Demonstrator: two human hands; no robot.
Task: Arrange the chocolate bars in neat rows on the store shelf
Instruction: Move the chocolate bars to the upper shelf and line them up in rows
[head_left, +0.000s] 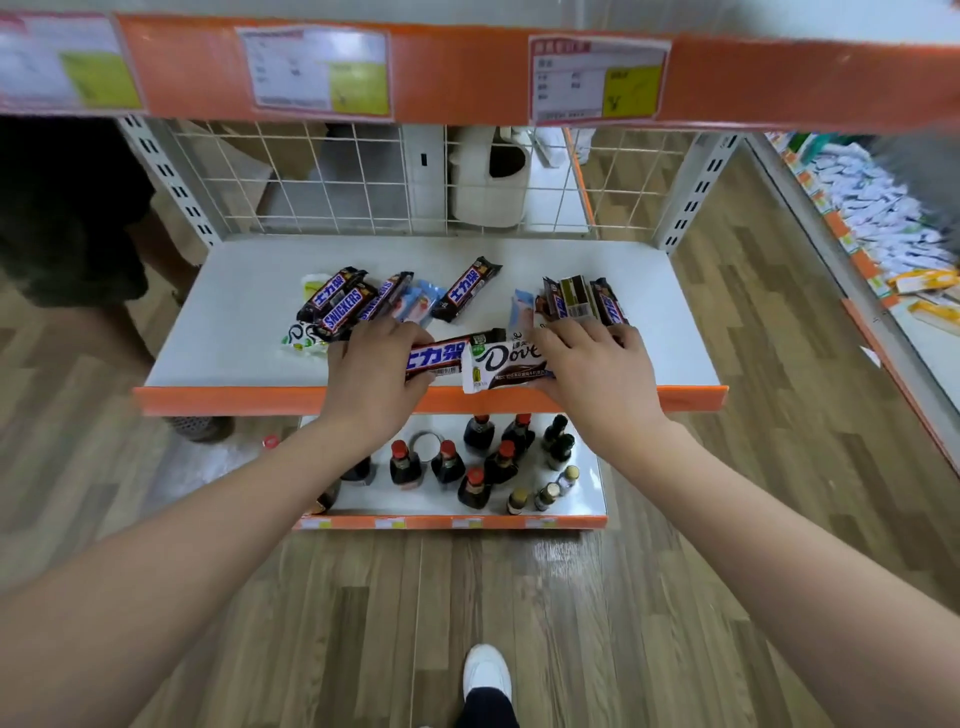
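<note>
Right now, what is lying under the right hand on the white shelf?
Under the right hand lies the right end of the white Dove bar. Its fingers reach the near ends of upright Snickers bars. Anything else beneath the palm is covered.

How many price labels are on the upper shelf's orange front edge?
3. The left price label is cut by the frame edge, the middle price label sits left of centre, and the right price label sits right of centre. More may lie outside the frame.
</note>
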